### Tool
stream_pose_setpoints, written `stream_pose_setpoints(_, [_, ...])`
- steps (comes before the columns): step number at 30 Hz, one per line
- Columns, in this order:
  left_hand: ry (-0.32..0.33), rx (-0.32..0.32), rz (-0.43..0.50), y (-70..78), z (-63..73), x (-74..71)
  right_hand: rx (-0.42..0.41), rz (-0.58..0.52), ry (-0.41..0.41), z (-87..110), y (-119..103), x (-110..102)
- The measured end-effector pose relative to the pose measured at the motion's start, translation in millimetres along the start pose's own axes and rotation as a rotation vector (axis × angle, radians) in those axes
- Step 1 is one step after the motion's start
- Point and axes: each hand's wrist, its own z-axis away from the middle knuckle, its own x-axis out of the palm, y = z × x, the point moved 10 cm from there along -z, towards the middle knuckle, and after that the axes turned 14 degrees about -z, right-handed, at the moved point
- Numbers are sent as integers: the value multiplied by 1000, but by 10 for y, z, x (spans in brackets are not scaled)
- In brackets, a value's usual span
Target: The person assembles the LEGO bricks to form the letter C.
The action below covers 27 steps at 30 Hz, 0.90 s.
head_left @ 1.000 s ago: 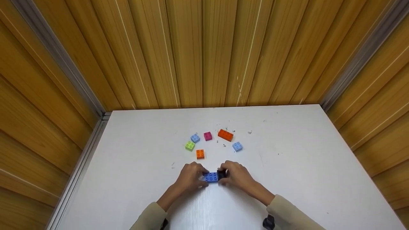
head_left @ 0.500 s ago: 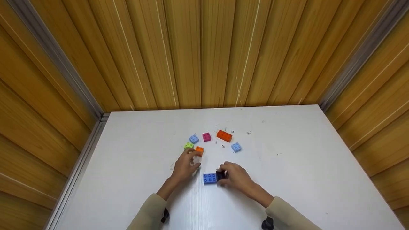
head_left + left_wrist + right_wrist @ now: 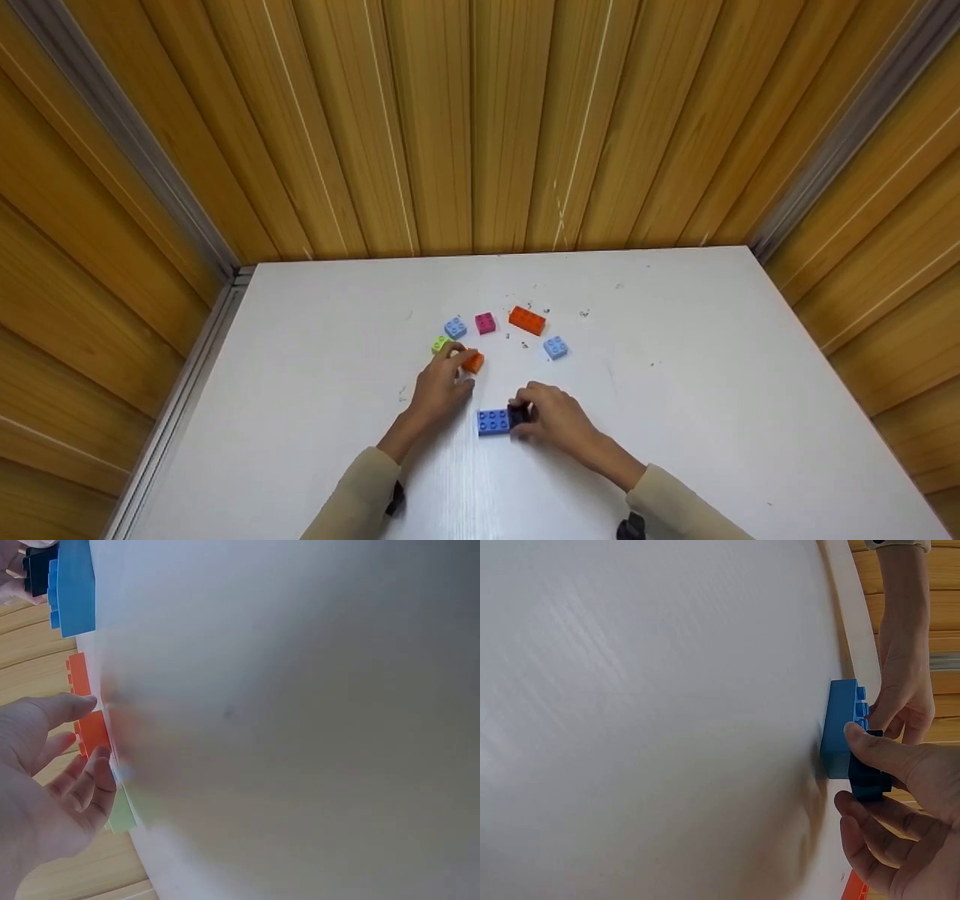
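Observation:
My left hand (image 3: 437, 384) reaches to the small orange brick (image 3: 473, 362), its index fingertip on the brick's top edge and the thumb apart on the near side. In the left wrist view, the orange brick (image 3: 93, 733) shows between thumb and fingers. A lime green brick (image 3: 439, 345) is partly hidden behind that hand. My right hand (image 3: 556, 415) pinches a black brick (image 3: 868, 778) at the right end of a longer blue brick (image 3: 493, 421), whose other studs stay bare. The right thumb lies across the black brick in the right wrist view.
Behind the hands on the white table (image 3: 675, 420) lie two light blue bricks, one at left (image 3: 455, 327) and another light blue brick (image 3: 555, 347) at right. Between them are a magenta brick (image 3: 485, 322) and a longer red-orange brick (image 3: 527, 320). Wood-patterned walls (image 3: 495, 135) enclose the table.
My left hand has left the blue brick and moved forward to the orange brick, which has shifted slightly and turned. My right hand stays on the black brick.

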Motion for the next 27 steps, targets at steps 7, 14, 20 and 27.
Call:
stream_pose_setpoints(7, [-6, 16, -30, 68, -3, 11, 2, 4, 11, 7, -8, 3])
stream_pose_setpoints(14, [-39, 42, -39, 152, 25, 9, 4, 26, 29, 22, 5, -11])
stream_pose_setpoints(20, [-95, 63, 9, 191, 105, -2, 22, 22, 15, 32, 27, -10])
stream_pose_setpoints(27, [-119, 144, 93, 290, 257, -105, 22, 14, -1, 8, 1, -24])
